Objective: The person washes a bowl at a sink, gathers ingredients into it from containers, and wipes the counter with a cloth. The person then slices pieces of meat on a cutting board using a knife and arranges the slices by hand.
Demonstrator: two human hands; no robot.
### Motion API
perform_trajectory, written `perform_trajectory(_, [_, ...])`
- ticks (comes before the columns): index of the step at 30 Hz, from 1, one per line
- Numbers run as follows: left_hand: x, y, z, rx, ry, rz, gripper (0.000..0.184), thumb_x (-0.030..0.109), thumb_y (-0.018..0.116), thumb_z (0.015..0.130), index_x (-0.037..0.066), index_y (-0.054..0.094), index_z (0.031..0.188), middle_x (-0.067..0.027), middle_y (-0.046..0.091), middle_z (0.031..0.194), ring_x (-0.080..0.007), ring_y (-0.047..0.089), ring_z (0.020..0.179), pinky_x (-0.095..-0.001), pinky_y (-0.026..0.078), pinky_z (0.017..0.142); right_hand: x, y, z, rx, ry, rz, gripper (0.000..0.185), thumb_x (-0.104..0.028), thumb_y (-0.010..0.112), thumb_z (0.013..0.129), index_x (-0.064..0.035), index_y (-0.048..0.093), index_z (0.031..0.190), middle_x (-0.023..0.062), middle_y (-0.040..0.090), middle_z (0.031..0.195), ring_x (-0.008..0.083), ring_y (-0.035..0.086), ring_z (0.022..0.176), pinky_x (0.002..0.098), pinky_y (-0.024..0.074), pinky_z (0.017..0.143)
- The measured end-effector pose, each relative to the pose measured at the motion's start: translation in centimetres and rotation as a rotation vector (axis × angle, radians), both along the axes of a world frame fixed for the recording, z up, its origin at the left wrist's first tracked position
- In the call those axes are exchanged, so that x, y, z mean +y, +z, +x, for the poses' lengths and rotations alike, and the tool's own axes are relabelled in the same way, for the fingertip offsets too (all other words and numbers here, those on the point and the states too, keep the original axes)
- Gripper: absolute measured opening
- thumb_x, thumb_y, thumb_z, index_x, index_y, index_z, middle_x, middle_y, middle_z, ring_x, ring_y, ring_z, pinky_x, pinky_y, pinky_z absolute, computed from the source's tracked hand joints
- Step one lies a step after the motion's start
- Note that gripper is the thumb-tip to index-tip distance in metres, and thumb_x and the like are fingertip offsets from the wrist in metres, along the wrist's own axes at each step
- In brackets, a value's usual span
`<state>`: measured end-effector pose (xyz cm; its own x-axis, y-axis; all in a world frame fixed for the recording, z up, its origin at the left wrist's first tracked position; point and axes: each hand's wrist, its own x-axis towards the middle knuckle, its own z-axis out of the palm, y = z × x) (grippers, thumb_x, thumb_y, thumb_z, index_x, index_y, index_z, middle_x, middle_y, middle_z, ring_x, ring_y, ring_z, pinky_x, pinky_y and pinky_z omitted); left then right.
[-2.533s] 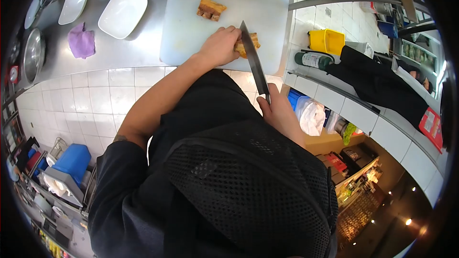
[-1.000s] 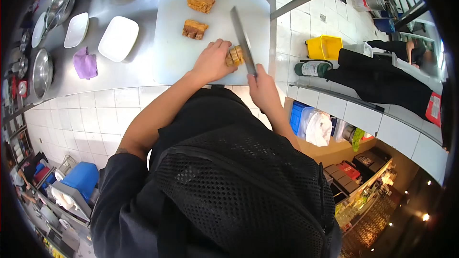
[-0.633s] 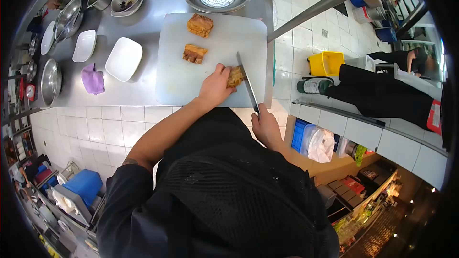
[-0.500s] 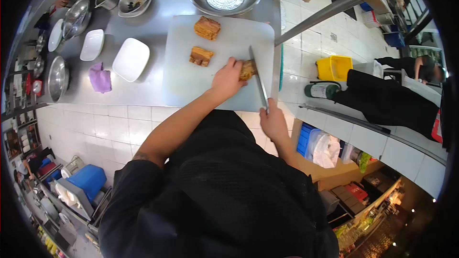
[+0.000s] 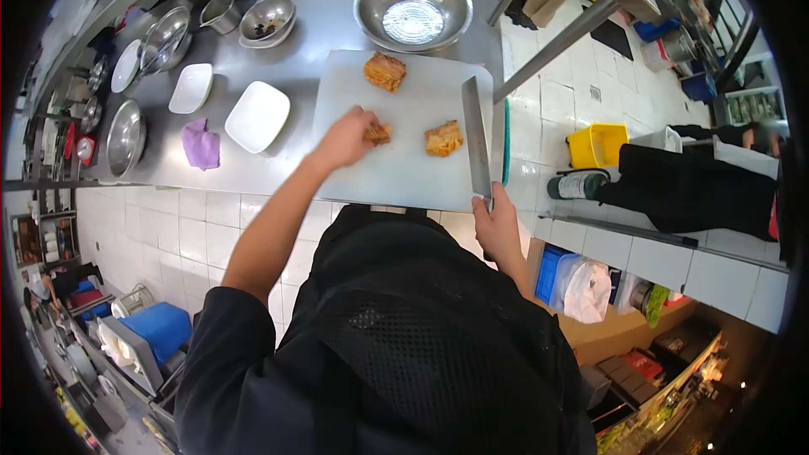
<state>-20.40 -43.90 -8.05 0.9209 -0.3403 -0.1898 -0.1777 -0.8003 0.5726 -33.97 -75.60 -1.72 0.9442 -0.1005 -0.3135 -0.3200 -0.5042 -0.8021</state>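
My left hand (image 5: 350,136) is closed on a piece of browned meat (image 5: 381,134) at the left of the white cutting board (image 5: 421,181); the fingers partly cover it. My right hand (image 5: 497,223) grips the handle of a kitchen knife (image 5: 477,139), whose broad blade lies flat-looking along the board's right side, pointing away from me. Between the knife and my left hand rests a second meat chunk (image 5: 443,139), apart from the blade. Farther back on the board sits a third chunk (image 5: 385,72).
Beyond the board stands a large steel bowl (image 5: 413,13). To the left are a white square dish (image 5: 258,117), a smaller white dish (image 5: 191,88), a purple cloth (image 5: 200,144) and several metal bowls. A metal post (image 5: 581,38) slants at the right.
My left hand has left the chunk beside the knife and moved left onto another piece. The knife has moved right, away from the meat. The camera view has shifted.
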Motion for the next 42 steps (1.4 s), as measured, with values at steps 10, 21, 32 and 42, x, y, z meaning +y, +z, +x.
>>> perform_trajectory(10, [-1.0,0.4,-10.3,-0.253,0.160,-0.216,0.059,0.014,0.082,0.075,0.000,0.059,0.127,-0.0164,0.059,0.116,-0.0381,0.055,0.113,-0.0442,0.047,0.102,3.6,0.9,0.0,0.090,0.510,0.015,0.024,-0.020,0.061,0.099,0.0024,0.054,0.103,0.0271,0.063,0.079,0.0470,0.062,0.078,0.0494,0.0477,0.071])
perform_trajectory(21, [-1.5,1.1,-8.5,-0.068,0.107,0.010,0.048,0.016,0.082,0.073,0.004,0.059,0.113,-0.0123,0.060,0.110,-0.0338,0.058,0.110,-0.0453,0.048,0.093,5.5,4.3,-0.4,0.187,0.718,-0.329,0.029,-0.015,0.060,0.097,0.0041,0.049,0.117,0.0336,0.065,0.083,0.0538,0.064,0.084,0.0595,0.0494,0.074])
perform_trajectory(32, [-0.8,-0.7,-9.0,-0.074,0.121,-0.168,0.046,0.019,0.083,0.074,0.002,0.060,0.111,-0.0139,0.059,0.111,-0.0341,0.057,0.109,-0.0451,0.048,0.094,9.7,-1.5,4.1,0.066,0.587,-0.227,0.028,-0.017,0.060,0.098,0.0036,0.049,0.115,0.0317,0.065,0.082,0.0517,0.064,0.081,0.0563,0.0489,0.072])
perform_trajectory(42, [-1.1,-0.2,-8.7,-0.112,0.084,-0.171,0.048,0.015,0.083,0.073,0.005,0.060,0.114,-0.0129,0.059,0.109,-0.0339,0.058,0.106,-0.0442,0.048,0.093,7.9,-0.7,1.7,0.119,0.588,-0.253,0.025,-0.017,0.060,0.099,0.0034,0.050,0.111,0.0287,0.064,0.076,0.0498,0.063,0.074,0.0529,0.0472,0.067])
